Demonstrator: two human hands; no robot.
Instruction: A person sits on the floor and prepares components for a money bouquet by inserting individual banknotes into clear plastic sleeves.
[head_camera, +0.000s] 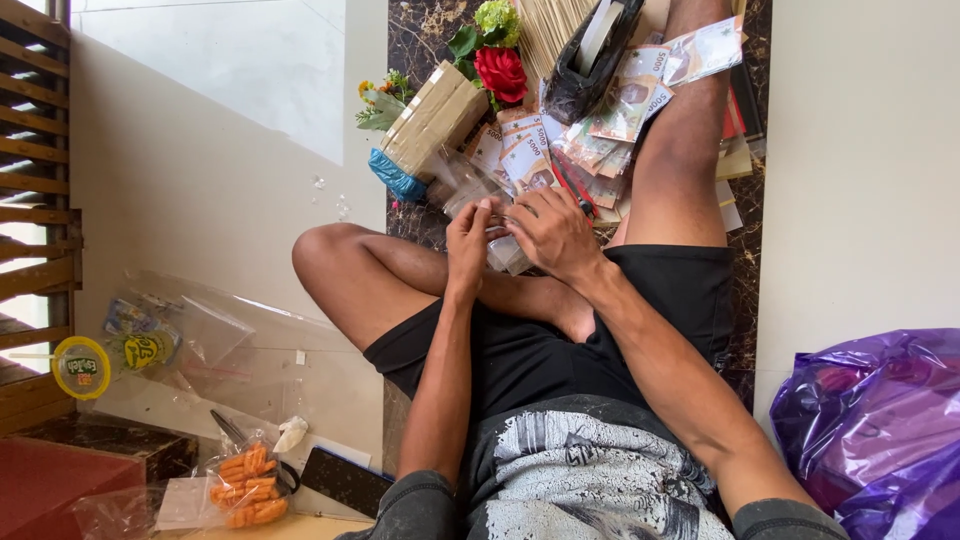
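Note:
I sit on the floor with my legs folded. My left hand (470, 235) and my right hand (550, 232) meet over my lap and pinch a small clear plastic wrapper (508, 252) between their fingertips. Just beyond the hands lies a spread of banknotes (560, 150), with more notes (690, 50) resting on my raised right leg. A black tape dispenser (590, 60) stands among the notes.
A red artificial rose (500, 72) with green flowers, a bundle of tan sticks (435, 115) and a blue packet (395, 180) lie at the far side. Clear plastic sheets (220, 340) and a bag of orange snacks (250, 485) are left. A purple plastic bag (880, 420) sits right.

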